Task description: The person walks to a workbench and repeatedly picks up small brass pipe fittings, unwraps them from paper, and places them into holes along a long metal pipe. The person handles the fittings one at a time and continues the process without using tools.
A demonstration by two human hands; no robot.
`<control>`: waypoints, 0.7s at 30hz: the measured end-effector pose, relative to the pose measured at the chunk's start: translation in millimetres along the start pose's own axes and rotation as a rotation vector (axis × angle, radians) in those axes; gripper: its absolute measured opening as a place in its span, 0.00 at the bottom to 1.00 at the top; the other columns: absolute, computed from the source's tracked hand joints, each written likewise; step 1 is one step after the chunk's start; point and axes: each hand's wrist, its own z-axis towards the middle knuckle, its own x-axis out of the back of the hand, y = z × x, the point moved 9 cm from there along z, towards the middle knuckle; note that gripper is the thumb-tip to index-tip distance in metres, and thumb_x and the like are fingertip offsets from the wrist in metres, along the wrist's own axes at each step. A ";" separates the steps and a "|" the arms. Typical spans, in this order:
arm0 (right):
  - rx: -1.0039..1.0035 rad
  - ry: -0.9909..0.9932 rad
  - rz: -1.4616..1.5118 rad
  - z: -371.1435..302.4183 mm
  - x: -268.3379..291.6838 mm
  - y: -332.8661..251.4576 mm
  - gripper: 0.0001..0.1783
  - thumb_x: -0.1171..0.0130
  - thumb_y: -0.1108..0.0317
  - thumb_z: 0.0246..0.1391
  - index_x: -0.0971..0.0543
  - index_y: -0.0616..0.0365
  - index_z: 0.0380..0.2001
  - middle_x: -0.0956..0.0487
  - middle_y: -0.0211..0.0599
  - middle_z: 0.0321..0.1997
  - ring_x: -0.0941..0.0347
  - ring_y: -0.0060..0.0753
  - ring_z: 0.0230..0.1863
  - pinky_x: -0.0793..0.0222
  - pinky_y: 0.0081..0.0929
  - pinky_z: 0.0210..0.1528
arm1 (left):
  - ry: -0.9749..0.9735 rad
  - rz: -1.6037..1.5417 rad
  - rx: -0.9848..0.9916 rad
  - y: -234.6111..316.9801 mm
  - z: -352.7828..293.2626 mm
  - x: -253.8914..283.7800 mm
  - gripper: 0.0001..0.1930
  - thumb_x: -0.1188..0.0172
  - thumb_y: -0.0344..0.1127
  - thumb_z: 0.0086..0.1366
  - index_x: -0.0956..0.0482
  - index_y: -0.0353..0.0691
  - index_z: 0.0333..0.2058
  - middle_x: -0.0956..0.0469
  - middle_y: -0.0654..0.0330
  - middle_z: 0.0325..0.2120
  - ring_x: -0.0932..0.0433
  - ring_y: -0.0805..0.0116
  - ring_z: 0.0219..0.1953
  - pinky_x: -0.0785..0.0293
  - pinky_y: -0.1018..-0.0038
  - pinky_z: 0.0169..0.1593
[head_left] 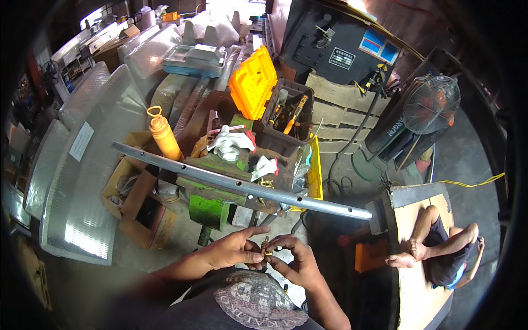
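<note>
While pinching a brassy fitting (268, 252), holding left hand (237, 249) and right hand (300, 264) together.
Grasping it near a steel bar (269, 193) lying across a green vise (208, 213).

left hand (237, 250) and right hand (298, 265) pinch close together, forearms (181, 268) angled inward.

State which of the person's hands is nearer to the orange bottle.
Left: the left hand is below and right of the orange bottle in the picture; the right hand is farther right.
</note>
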 end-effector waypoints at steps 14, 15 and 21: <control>-0.075 0.157 0.083 2.3 -35.8 -33.2 0.25 0.30 0.79 0.45 0.26 0.60 0.47 0.20 0.41 0.43 0.23 0.37 0.46 0.28 0.34 0.50 | -0.155 0.257 -0.092 55.7 -41.1 1.6 0.36 0.36 0.29 0.63 0.45 0.36 0.66 0.22 0.56 0.39 0.20 0.68 0.39 0.22 0.73 0.43; -0.139 0.145 0.204 0.4 -36.6 -28.4 0.26 0.30 0.79 0.46 0.26 0.60 0.49 0.21 0.39 0.44 0.23 0.35 0.47 0.28 0.32 0.50 | -0.122 0.391 -0.099 63.6 -43.6 0.5 0.35 0.37 0.27 0.63 0.44 0.38 0.66 0.21 0.58 0.37 0.20 0.70 0.38 0.23 0.73 0.43; -0.264 0.111 0.774 -7.9 -44.8 -26.8 0.32 0.34 0.82 0.50 0.32 0.62 0.58 0.24 0.36 0.47 0.27 0.27 0.49 0.29 0.28 0.51 | -0.095 1.116 -0.765 141.9 -66.1 -40.6 0.23 0.32 0.24 0.53 0.22 0.41 0.49 0.19 0.58 0.35 0.17 0.63 0.36 0.21 0.70 0.40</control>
